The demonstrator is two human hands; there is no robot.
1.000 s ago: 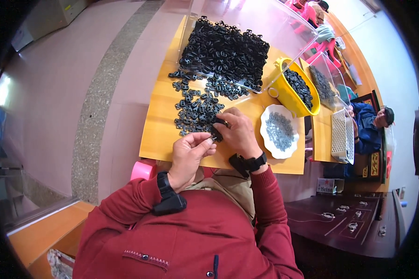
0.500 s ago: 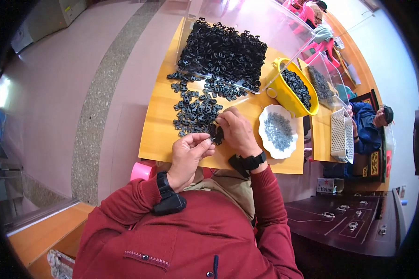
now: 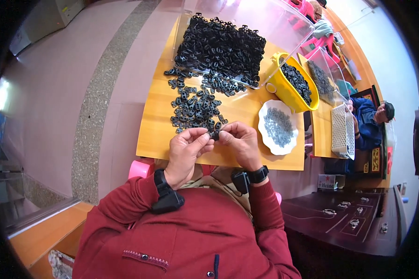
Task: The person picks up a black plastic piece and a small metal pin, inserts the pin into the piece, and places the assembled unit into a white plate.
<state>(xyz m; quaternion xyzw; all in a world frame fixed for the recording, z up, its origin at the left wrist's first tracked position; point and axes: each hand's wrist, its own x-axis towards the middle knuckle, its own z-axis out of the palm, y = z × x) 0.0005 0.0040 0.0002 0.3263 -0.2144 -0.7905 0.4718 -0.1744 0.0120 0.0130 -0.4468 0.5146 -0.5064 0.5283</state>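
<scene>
Over the table's near edge my left hand (image 3: 185, 152) and my right hand (image 3: 244, 145) meet, thumbs and forefingers pinched together. Between their fingertips is a small black plastic piece (image 3: 214, 135), partly covered by the fingers. Just beyond the hands lies a loose pile of black two-holed plastic pieces (image 3: 194, 109). To the right of my right hand, a white scalloped dish (image 3: 266, 142) holds many small clear greyish pieces (image 3: 278, 126).
A clear bin (image 3: 284, 28) heaped with black pieces (image 3: 221, 49) lies at the table's far side. Beside it stands a yellow tub (image 3: 294, 99) of black pieces. Farther right, a person in blue (image 3: 370, 125) sits by a white perforated basket (image 3: 343, 132).
My right hand has moved down from the pile's edge toward my left hand. Their fingertips now meet at a black piece. My left hand has hardly moved.
</scene>
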